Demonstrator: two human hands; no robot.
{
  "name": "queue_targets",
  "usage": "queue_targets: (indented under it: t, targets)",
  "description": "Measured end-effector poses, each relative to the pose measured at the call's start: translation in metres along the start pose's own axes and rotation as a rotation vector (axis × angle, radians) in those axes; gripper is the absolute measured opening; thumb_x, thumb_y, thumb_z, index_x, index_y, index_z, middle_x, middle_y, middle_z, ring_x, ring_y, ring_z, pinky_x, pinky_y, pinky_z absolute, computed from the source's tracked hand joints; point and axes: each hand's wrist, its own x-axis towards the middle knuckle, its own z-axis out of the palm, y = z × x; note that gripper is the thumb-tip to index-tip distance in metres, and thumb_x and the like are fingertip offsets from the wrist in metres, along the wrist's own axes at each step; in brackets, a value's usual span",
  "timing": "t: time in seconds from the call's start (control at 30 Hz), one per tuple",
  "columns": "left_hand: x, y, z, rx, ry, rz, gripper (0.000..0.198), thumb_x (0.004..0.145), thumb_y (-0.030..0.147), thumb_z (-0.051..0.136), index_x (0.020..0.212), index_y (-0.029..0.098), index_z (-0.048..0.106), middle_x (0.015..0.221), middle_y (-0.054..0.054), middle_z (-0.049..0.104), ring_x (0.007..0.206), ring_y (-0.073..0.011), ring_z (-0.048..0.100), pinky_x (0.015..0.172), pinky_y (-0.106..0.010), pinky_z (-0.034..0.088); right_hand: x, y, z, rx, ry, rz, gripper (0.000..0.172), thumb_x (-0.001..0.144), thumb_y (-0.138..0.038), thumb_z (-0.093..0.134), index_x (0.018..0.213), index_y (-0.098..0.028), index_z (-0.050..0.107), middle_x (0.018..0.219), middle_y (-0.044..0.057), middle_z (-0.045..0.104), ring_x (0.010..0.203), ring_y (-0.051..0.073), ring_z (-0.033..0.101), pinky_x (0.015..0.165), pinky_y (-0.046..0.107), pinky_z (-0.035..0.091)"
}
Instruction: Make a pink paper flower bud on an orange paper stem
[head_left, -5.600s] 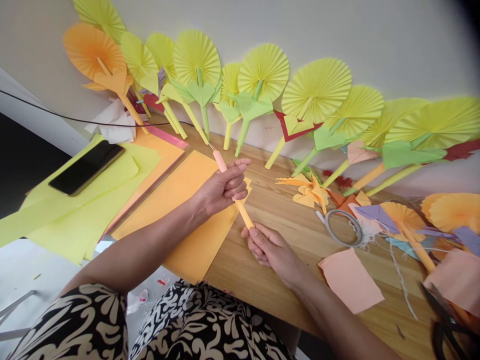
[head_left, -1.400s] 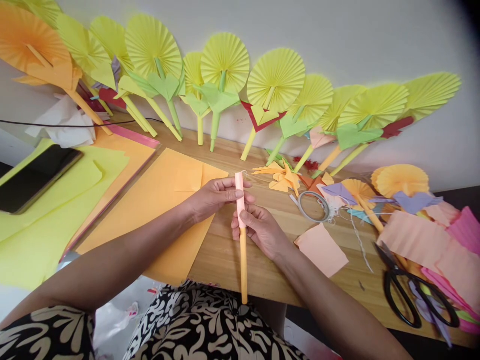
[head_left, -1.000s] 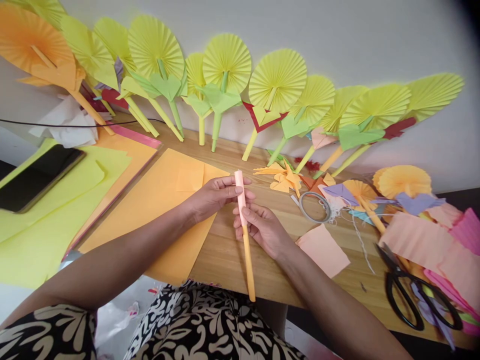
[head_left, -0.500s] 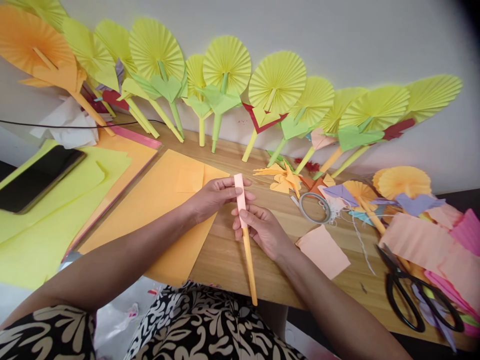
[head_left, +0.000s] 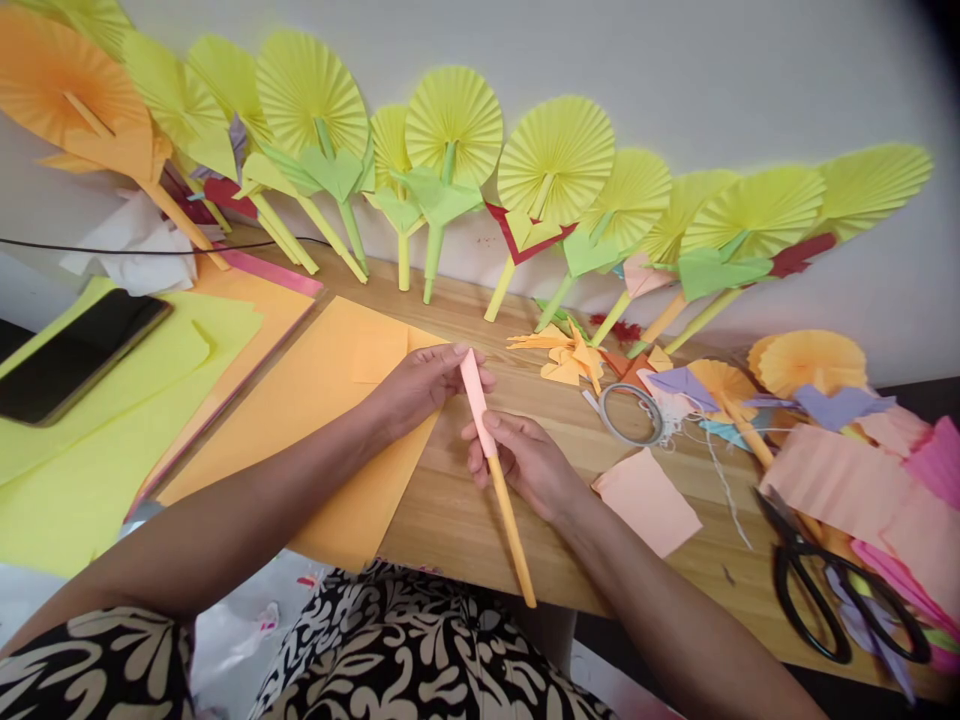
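Note:
Between my hands is a slim orange paper stick (head_left: 511, 530) with a folded pink paper strip (head_left: 474, 392) at its upper end. My left hand (head_left: 435, 378) pinches the top of the pink strip. Lower down, my right hand (head_left: 527, 457) grips the spot where the pink strip meets the orange stick. The stick's free end slants down past the table's front edge. Beneath my left arm lies an orange paper sheet (head_left: 300, 430), with a smaller orange piece (head_left: 380, 357) on it. A pink paper square (head_left: 646, 502) rests to the right of my right hand.
Several yellow pleated paper fans (head_left: 555, 155) lean on the wall behind. At right are a tape roll (head_left: 631, 414), black scissors (head_left: 810, 570) and heaped paper pieces (head_left: 862, 490). A phone (head_left: 82, 355) lies on yellow sheets (head_left: 135, 440) at left.
The stick has tilted, its lower end swinging right. My left hand has slid up to the very tip of the pink strip, while my right hand keeps about the same place.

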Motion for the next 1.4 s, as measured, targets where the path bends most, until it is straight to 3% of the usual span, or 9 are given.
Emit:
queue_targets:
  t: [0.2, 0.43, 0.6, 0.8, 1.03, 1.23, 1.4]
  targets:
    - [0.001, -0.002, -0.001, -0.004, -0.078, 0.016, 0.037, 0.08, 0.049, 0.077, 0.098, 0.018, 0.076, 0.084, -0.005, 0.077, 0.079, -0.0178, 0.069, 0.088, -0.036, 0.049, 0.0, -0.003, 0.001, 0.085, 0.017, -0.016, 0.032, 0.086, -0.047, 0.063, 0.079, -0.017, 0.066, 0.052, -0.002, 0.061, 0.043, 0.011, 0.055, 0.047, 0.023, 0.044]
    - [-0.001, -0.001, 0.003, 0.075, -0.121, 0.062, 0.033, 0.074, 0.048, 0.082, 0.079, 0.017, 0.074, 0.078, -0.002, 0.073, 0.069, -0.0122, 0.064, 0.079, -0.03, 0.05, 0.0, -0.005, 0.002, 0.101, -0.033, -0.027, 0.025, 0.09, -0.04, 0.056, 0.084, -0.017, 0.065, 0.049, -0.004, 0.054, 0.043, 0.011, 0.052, 0.049, 0.025, 0.045]
    - [-0.002, -0.002, 0.003, 0.115, -0.143, 0.102, 0.034, 0.077, 0.049, 0.079, 0.078, 0.016, 0.072, 0.078, -0.002, 0.071, 0.065, -0.0112, 0.062, 0.078, -0.031, 0.05, 0.003, -0.007, 0.003, 0.114, -0.057, 0.001, 0.023, 0.091, -0.04, 0.055, 0.085, -0.018, 0.061, 0.048, -0.007, 0.048, 0.041, 0.009, 0.046, 0.047, 0.023, 0.045]
    - [-0.001, -0.001, 0.003, 0.17, -0.142, 0.101, 0.037, 0.076, 0.051, 0.079, 0.082, 0.015, 0.073, 0.065, 0.0, 0.064, 0.064, -0.0124, 0.061, 0.071, -0.029, 0.049, 0.013, -0.028, 0.011, 0.046, -0.051, 0.044, 0.028, 0.093, -0.044, 0.053, 0.082, -0.019, 0.059, 0.047, -0.008, 0.044, 0.04, 0.008, 0.042, 0.045, 0.022, 0.045]
    - [-0.002, 0.003, 0.002, 0.109, -0.169, 0.097, 0.043, 0.075, 0.054, 0.079, 0.066, 0.015, 0.061, 0.06, 0.0, 0.062, 0.058, -0.0149, 0.061, 0.061, -0.03, 0.051, 0.028, -0.054, 0.028, -0.094, -0.008, 0.057, 0.032, 0.091, -0.05, 0.055, 0.079, -0.02, 0.053, 0.049, -0.008, 0.045, 0.04, 0.009, 0.042, 0.042, 0.022, 0.045]
    - [0.001, 0.001, 0.0, 0.107, -0.083, 0.145, 0.039, 0.07, 0.05, 0.084, 0.068, 0.015, 0.067, 0.065, 0.0, 0.064, 0.067, -0.0133, 0.06, 0.073, -0.028, 0.05, 0.028, -0.053, 0.029, -0.11, -0.019, 0.071, 0.026, 0.091, -0.045, 0.052, 0.078, -0.022, 0.052, 0.048, -0.009, 0.039, 0.039, 0.008, 0.035, 0.042, 0.022, 0.044]
    - [0.003, -0.001, -0.003, 0.105, -0.078, 0.156, 0.036, 0.068, 0.051, 0.085, 0.074, 0.017, 0.073, 0.072, -0.001, 0.067, 0.074, -0.0145, 0.062, 0.08, -0.03, 0.049, 0.015, -0.05, 0.027, -0.098, 0.01, 0.118, 0.023, 0.09, -0.038, 0.048, 0.075, -0.02, 0.052, 0.048, -0.009, 0.037, 0.04, 0.008, 0.032, 0.043, 0.021, 0.044]
